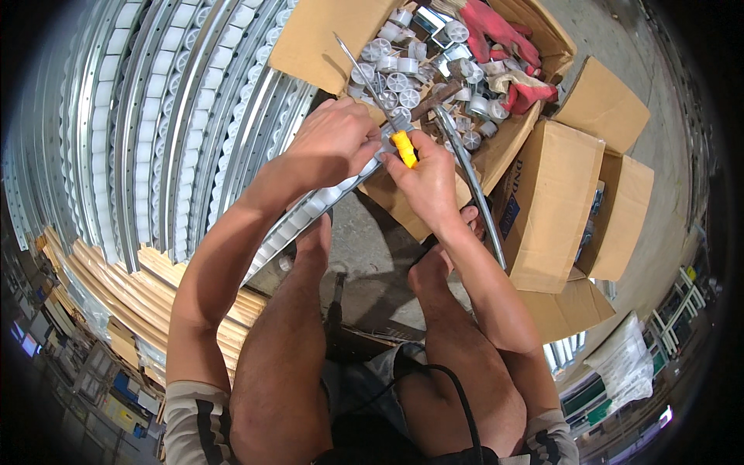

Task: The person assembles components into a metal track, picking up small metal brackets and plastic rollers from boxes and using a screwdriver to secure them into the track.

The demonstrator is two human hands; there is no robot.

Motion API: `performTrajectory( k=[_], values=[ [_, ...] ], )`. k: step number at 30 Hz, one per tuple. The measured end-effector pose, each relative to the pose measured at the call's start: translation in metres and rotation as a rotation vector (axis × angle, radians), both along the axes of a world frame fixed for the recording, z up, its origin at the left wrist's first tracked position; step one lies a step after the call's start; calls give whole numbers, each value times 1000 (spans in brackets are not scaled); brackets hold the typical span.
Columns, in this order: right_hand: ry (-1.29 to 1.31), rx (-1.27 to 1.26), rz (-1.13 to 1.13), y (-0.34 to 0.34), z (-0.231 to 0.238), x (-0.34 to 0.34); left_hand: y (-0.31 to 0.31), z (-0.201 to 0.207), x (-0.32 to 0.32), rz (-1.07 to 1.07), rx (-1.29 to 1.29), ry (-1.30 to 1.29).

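Plainly, the right hand [428,180] had its fingers clamped on a yellow-handled screwdriver [404,149], its shaft slanting up over an open carton [502,159] of white wheels [399,82]. Beside it, the left hand [335,138] bent its fingers together near the upper end of a roller track [288,228], which sloped down beside the left leg [283,364]; whether they gripped it, I could not tell.

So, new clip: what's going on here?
A person's right hand holds a yellow-handled screwdriver, its blade pointing over a box of white rollers. The left hand is at a metal roller track; whether it grips is hidden. Red gloves lie on the rollers, near a hammer.
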State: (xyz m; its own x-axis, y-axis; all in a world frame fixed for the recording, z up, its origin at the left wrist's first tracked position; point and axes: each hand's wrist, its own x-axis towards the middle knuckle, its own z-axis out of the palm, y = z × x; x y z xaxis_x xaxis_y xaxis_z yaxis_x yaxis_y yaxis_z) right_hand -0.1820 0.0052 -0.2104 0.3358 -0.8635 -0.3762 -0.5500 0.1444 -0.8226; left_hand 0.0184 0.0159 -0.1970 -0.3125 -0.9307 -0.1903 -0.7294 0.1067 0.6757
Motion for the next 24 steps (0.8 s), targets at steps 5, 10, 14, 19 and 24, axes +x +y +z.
performTrajectory(
  k=[5,10,14,19,24],
  values=[
    [-6,19,-3,0,4,0,-6,-3,-1,-40,-2,-40],
    [-19,6,-8,1,-1,0,-5,6,-9,-38,-15,-150],
    [-26,-3,-11,1,0,1,-3,0,-5,25,42,-106],
    [-11,-3,-6,0,3,1,-6,-2,-1,11,65,-30],
    [-30,-24,-6,2,-2,0,-12,-5,-5,-19,78,-103]
  ],
)
